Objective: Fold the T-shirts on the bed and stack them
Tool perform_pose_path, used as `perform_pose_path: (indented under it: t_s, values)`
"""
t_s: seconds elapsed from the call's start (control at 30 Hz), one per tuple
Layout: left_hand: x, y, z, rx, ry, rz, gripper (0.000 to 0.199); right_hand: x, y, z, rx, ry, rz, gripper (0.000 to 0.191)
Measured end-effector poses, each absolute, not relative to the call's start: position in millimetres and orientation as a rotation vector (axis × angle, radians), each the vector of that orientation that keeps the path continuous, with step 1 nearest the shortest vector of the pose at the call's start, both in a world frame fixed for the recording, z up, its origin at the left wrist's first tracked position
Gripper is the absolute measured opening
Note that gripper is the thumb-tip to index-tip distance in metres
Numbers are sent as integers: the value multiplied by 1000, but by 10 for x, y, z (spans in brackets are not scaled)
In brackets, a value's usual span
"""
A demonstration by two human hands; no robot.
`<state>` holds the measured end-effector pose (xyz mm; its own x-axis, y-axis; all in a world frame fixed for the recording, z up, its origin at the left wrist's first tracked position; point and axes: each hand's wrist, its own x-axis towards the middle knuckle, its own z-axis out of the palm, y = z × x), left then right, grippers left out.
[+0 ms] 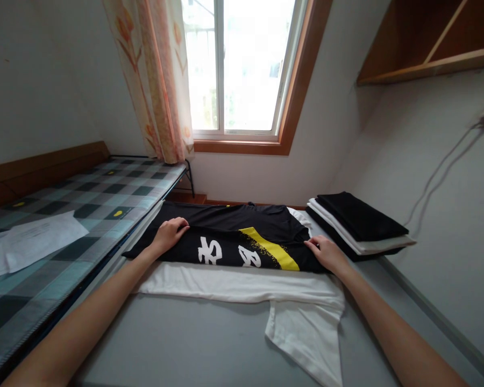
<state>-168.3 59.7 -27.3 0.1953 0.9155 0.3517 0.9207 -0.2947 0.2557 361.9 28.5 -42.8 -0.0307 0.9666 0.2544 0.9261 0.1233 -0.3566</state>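
Note:
A black T-shirt [221, 217] with white lettering and a yellow stripe lies sideways across the grey surface, its near part folded over. White fabric with a short sleeve [302, 328] spreads from under its near edge; whether this belongs to the same shirt I cannot tell. At the left end, my left hand [170, 235] pinches the black cloth along the fold line. My right hand [325, 251] is closed on the same T-shirt near its right end, thumb and fingers together. Both arms reach forward from the lower corners.
Folded black and white clothes [358, 220] are stacked at the back right against the wall. To the left is a bed with a checked mattress [125, 185] and white papers [36, 242]. A curtain [161, 80] hangs by the window. A cable [435, 177] runs down the right wall below a wooden shelf [427, 70].

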Motion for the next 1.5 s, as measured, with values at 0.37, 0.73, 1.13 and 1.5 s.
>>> perform_pose_path:
  t_s: [0.37,0.73,1.13,1.5]
  values:
    - [-1724,743,-418,-2441,-1962,-691,31,3496,238,-341,-2001,-2029,10,24]
    - [-1606,936,-390,-2233,-2123,-554,26,3159,779,-72,-1930,-1934,-1,32]
    - [-1532,1532,-261,-2316,-2037,-587,39,2967,1753,-162,-2070,-1773,180,42]
    - [-1427,1966,-325,-2403,-2054,-655,30,2883,2055,-316,-1976,-1642,282,19]
